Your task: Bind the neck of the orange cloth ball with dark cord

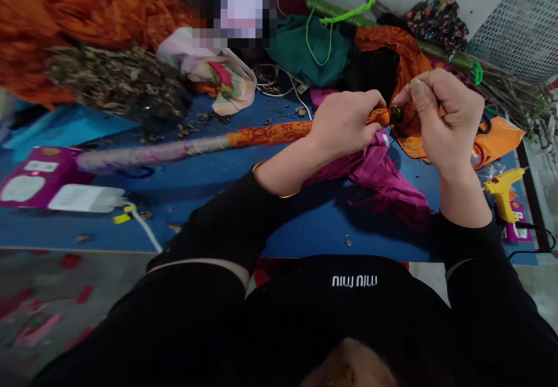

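Note:
My left hand [344, 119] is wrapped round a long stick, with patterned orange cloth [270, 134] covering its nearer stretch. Toward the left, the stick's other part [174, 150] looks greyish and pink, and that end passes over a purple box. A dark band [396, 114] shows at the right end, just beyond my left fingers. Close to that end, my right hand [449, 119] is closed in a pinch; what its fingertips hold is too small to make out. Loose orange cloth [410, 50] lies behind my right hand. Magenta cloth [379, 172] lies under my left hand.
A yellow glue gun [505, 192] with a dark cord is at the right table edge. On the left are a purple power-strip box [39, 178] and a white adapter [87, 198]. Dried plant matter [122, 82], green cloth [309, 47] and a green pole [340, 12] fill the back.

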A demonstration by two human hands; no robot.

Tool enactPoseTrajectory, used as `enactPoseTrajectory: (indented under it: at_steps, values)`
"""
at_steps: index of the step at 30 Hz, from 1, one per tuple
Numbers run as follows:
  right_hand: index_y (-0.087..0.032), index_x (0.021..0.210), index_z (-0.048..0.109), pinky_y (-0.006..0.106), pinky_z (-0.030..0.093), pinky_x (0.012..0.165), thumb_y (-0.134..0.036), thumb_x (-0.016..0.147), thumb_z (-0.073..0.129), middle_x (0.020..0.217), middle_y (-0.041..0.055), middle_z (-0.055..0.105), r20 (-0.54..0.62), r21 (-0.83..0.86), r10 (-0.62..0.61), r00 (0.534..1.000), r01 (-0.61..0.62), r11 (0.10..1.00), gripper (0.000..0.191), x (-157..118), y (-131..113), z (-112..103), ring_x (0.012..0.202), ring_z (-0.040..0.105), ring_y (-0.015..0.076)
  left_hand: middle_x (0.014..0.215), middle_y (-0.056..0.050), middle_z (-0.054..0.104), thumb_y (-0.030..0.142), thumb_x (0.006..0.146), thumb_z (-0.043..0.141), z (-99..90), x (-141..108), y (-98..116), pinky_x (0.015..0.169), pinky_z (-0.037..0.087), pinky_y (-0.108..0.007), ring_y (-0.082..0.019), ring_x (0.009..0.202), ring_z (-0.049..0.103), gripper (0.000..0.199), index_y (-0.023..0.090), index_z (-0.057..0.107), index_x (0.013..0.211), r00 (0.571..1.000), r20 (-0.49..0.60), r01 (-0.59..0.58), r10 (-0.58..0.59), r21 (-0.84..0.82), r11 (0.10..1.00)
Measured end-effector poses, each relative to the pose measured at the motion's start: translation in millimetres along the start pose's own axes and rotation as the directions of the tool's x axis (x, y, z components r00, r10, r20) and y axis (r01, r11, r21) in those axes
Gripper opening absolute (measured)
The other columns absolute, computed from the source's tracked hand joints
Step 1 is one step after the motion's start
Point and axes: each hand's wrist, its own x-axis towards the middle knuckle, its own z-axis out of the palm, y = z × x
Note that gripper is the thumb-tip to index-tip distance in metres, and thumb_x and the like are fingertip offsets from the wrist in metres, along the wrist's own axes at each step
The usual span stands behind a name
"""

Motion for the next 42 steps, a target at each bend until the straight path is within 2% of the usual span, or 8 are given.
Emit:
enactPoseTrajectory:
  at_steps: [3, 7, 14, 24, 29, 35, 38, 42]
  values:
    - [-0.032, 0.085, 0.069, 0.038, 0.059, 0.082, -0.044, 0.112, 0.055, 0.087, 0.0014, 0.073, 0.013, 0.054, 0.027, 1.000, -0.028, 0.998, 0.033, 5, 7, -1, 0.077, 0.067, 0.0203, 0.114, -0.005, 0.084, 0.028, 0.092, 0.065, -2.0, -2, 7, 0.096, 0.058, -0.041, -0.031, 0.110, 0.079, 0.034, 0.028, 0.078, 0.124, 0.998, 0.057, 0.001, -0.004, 0.045, 0.999]
    - [-0.032, 0.085, 0.067, 0.034, 0.059, 0.087, -0.047, 0.111, 0.060, 0.090, 0.0016, 0.076, 0.073, 0.108, 0.107, 0.992, -0.115, 0.987, 0.030, 10, 19, 5, 0.082, 0.071, 0.0187, 0.118, -0.007, 0.084, 0.025, 0.094, 0.061, -6.3, -5, 20, 0.092, 0.058, -0.041, -0.031, 0.109, 0.079, 0.034, 0.027, 0.077, 0.124, 0.993, 0.113, -0.004, -0.012, 0.136, 0.991]
    - [-0.029, 0.084, 0.068, 0.034, 0.058, 0.084, -0.032, 0.109, 0.062, 0.087, -0.0001, 0.077, 0.084, 0.049, 0.082, 0.993, -0.086, 0.995, 0.026, 13, 24, 6, 0.083, 0.075, 0.0184, 0.128, -0.017, 0.080, 0.025, 0.104, 0.046, -13.3, -4, 40, 0.086, 0.057, -0.045, -0.036, 0.113, 0.077, 0.044, 0.016, 0.067, 0.142, 0.953, 0.293, -0.061, -0.074, 0.429, 0.901]
    - [-0.032, 0.083, 0.068, 0.041, 0.054, 0.088, -0.038, 0.108, 0.059, 0.093, 0.0028, 0.081, 0.098, -0.209, 0.102, 0.990, -0.080, 0.975, 0.027, 17, 15, 2, 0.092, 0.074, 0.0269, 0.121, -0.011, 0.082, 0.033, 0.112, 0.031, -4.4, -8, 37, 0.083, 0.054, -0.045, -0.030, 0.102, 0.073, 0.051, 0.027, 0.062, 0.152, 0.967, 0.256, -0.104, 0.009, 0.359, 0.928]
    - [-0.030, 0.086, 0.069, 0.040, 0.054, 0.090, -0.035, 0.108, 0.058, 0.090, 0.0010, 0.079, 0.119, -0.242, 0.132, 0.984, -0.100, 0.965, 0.026, 16, 16, 4, 0.089, 0.075, 0.0247, 0.123, -0.011, 0.082, 0.035, 0.112, 0.028, -4.0, -7, 38, 0.086, 0.055, -0.047, -0.031, 0.105, 0.074, 0.050, 0.028, 0.070, 0.138, 0.965, 0.263, -0.084, -0.013, 0.352, 0.932]
    - [-0.025, 0.078, 0.065, 0.028, 0.051, 0.065, -0.028, 0.104, 0.063, 0.083, 0.0009, 0.075, 0.103, 0.027, 0.140, 0.985, -0.143, 0.989, 0.026, 16, 14, 1, 0.075, 0.075, 0.0152, 0.122, -0.011, 0.083, 0.033, 0.112, 0.034, -4.7, -5, 36, 0.084, 0.056, -0.044, -0.029, 0.107, 0.075, 0.043, 0.027, 0.074, 0.127, 0.968, 0.247, -0.119, 0.030, 0.350, 0.929]
    - [-0.023, 0.070, 0.063, 0.026, 0.034, 0.046, -0.021, 0.099, 0.064, 0.071, -0.0021, 0.069, 0.075, 0.246, 0.160, 0.984, -0.173, 0.954, 0.030, 19, 11, -12, 0.046, 0.057, 0.0068, 0.129, -0.010, 0.083, 0.032, 0.109, 0.040, -7.1, -5, 34, 0.088, 0.058, -0.046, -0.032, 0.116, 0.076, 0.043, 0.026, 0.074, 0.136, 0.965, 0.263, -0.101, 0.004, 0.358, 0.928]
    - [-0.024, 0.063, 0.070, 0.029, 0.019, 0.042, -0.023, 0.088, 0.075, 0.050, -0.0049, 0.054, 0.189, 0.250, 0.182, 0.965, -0.226, 0.941, 0.026, 23, 15, -45, 0.037, 0.037, 0.0068, 0.131, -0.008, 0.083, 0.036, 0.106, 0.043, -17.3, -2, 25, 0.096, 0.058, -0.049, -0.034, 0.121, 0.077, 0.047, 0.031, 0.074, 0.140, 0.985, 0.167, -0.009, -0.050, 0.337, 0.941]
